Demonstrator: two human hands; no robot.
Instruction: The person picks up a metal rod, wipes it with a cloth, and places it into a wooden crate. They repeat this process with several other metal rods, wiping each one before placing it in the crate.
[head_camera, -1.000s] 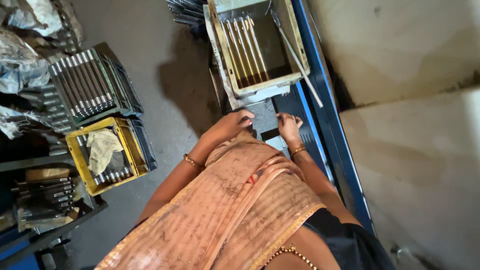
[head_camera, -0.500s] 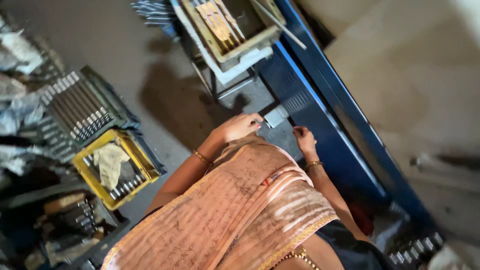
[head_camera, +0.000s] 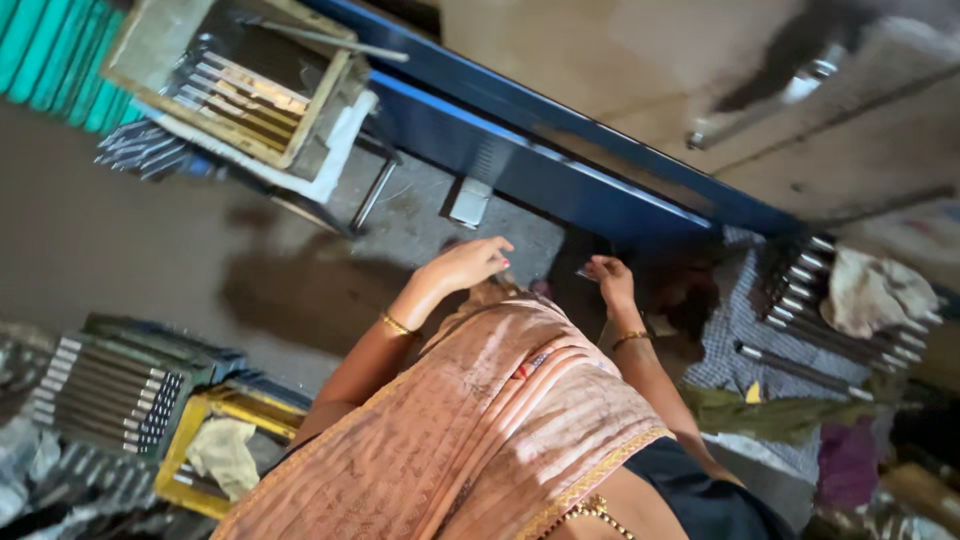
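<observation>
My left hand (head_camera: 468, 264) hovers with its fingers spread over the grey metal bed (head_camera: 420, 225) of a blue machine frame (head_camera: 560, 150), holding nothing. A small grey metal block (head_camera: 468, 201) lies on the bed just beyond that hand, apart from it. My right hand (head_camera: 612, 281) is curled at the dark gap beside the blue frame and pinches a small flat metal piece (head_camera: 584, 272) at its fingertips. Both wrists wear gold bangles, and a peach patterned cloth covers my shoulder below.
A wooden tray of long metal rods (head_camera: 235, 85) stands at the top left. A yellow crate with a rag (head_camera: 215, 455) and racks of rods (head_camera: 105, 385) lie at the lower left. More rods on checked cloth (head_camera: 800, 320) lie at the right.
The view has swung, so the tray and blue frame now sit further left and up. The grey block that was at my left fingertips now lies apart from them.
</observation>
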